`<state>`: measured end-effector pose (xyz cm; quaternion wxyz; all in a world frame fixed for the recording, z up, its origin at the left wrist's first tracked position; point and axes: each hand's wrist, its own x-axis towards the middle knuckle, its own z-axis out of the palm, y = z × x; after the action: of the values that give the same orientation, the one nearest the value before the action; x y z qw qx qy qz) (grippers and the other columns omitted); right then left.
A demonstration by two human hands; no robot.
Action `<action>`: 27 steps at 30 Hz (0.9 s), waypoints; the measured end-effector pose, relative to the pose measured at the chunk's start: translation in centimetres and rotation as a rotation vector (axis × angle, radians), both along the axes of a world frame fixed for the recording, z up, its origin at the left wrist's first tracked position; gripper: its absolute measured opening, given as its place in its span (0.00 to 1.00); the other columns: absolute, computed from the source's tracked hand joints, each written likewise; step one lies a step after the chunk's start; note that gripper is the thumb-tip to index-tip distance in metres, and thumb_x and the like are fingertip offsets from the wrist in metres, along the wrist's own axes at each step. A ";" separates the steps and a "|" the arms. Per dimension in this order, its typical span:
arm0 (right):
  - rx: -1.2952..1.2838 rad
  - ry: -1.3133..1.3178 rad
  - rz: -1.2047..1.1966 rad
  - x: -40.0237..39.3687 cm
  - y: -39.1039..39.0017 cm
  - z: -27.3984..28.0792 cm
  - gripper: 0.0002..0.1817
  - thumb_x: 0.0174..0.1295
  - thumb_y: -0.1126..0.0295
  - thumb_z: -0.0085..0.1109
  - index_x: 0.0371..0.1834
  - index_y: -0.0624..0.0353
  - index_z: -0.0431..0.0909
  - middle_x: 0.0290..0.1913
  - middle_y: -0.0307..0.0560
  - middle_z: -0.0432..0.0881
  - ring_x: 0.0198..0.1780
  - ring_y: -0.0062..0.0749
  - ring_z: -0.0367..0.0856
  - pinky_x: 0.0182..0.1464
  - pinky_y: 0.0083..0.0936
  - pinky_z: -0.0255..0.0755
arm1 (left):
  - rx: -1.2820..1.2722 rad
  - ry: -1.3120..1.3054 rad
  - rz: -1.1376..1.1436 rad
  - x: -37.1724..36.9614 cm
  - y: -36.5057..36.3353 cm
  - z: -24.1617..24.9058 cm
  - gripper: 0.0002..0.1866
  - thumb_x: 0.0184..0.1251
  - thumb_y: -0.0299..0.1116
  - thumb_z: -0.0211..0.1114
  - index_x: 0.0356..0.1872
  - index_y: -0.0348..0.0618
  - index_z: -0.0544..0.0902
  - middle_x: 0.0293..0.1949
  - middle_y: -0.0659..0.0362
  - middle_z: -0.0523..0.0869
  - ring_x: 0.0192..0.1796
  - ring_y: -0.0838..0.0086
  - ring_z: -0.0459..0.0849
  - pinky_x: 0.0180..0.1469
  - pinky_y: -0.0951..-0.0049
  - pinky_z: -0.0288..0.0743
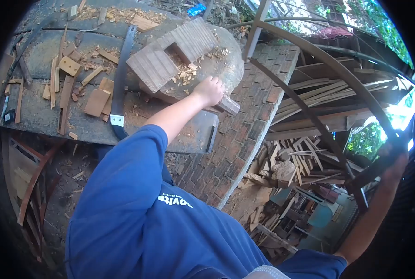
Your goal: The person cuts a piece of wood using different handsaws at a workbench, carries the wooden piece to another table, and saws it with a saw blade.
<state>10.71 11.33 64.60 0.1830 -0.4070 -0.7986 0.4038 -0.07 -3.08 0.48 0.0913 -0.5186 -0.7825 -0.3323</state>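
My left hand point(210, 91) is closed at the edge of a round wooden block, beside the squared end of a piece of wood point(229, 106). What its fingers hold, if anything, is hidden. In front of it, a thick grooved wooden piece point(170, 53) with a rectangular notch lies on the block, with chips around it. At the far right my right hand point(393, 169) is raised, wrapped round a large frame of curved, dark wooden strips point(328, 56). The frame stands tilted, with crossing bars. Glare and shadow blur the fingers there.
A long dark saw-like tool point(122, 69) lies across the worktop point(40, 111) among offcuts and shavings. A blue packet point(197, 9) is at the back. A brick ledge point(237, 153) runs alongside. Stacked boards point(319, 97) and scrap wood point(286, 169) fill the right side.
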 end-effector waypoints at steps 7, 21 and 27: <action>0.054 -0.057 0.263 10.8 -7.5 17.3 0.22 0.76 0.52 0.47 0.60 0.57 0.74 0.39 0.43 0.78 0.33 0.26 0.76 0.36 0.24 0.71 | -0.086 -0.163 -0.067 -0.6 -0.5 1.7 0.14 0.65 0.41 0.58 0.43 0.43 0.80 0.43 0.56 0.82 0.50 0.65 0.79 0.51 0.63 0.71; 0.444 0.322 -0.022 36.2 -15.6 20.9 0.29 0.71 0.42 0.50 0.55 0.58 0.76 0.38 0.45 0.82 0.36 0.30 0.81 0.39 0.29 0.77 | 0.855 -1.335 -0.939 -7.5 -4.2 30.2 0.44 0.63 0.62 0.66 0.70 0.39 0.67 0.58 0.52 0.80 0.66 0.65 0.75 0.69 0.60 0.64; 0.416 0.493 -0.032 37.5 -7.8 13.1 0.32 0.68 0.38 0.51 0.52 0.58 0.76 0.35 0.44 0.82 0.35 0.31 0.81 0.39 0.31 0.78 | 0.631 -1.452 -1.255 -10.2 -7.7 29.9 0.13 0.60 0.40 0.72 0.32 0.47 0.77 0.33 0.58 0.87 0.52 0.66 0.86 0.59 0.63 0.76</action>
<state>48.23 3.52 77.72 0.4564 -0.2633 -0.7892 0.3154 -10.30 -10.80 30.38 -0.4653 -0.4612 -0.1110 -0.7473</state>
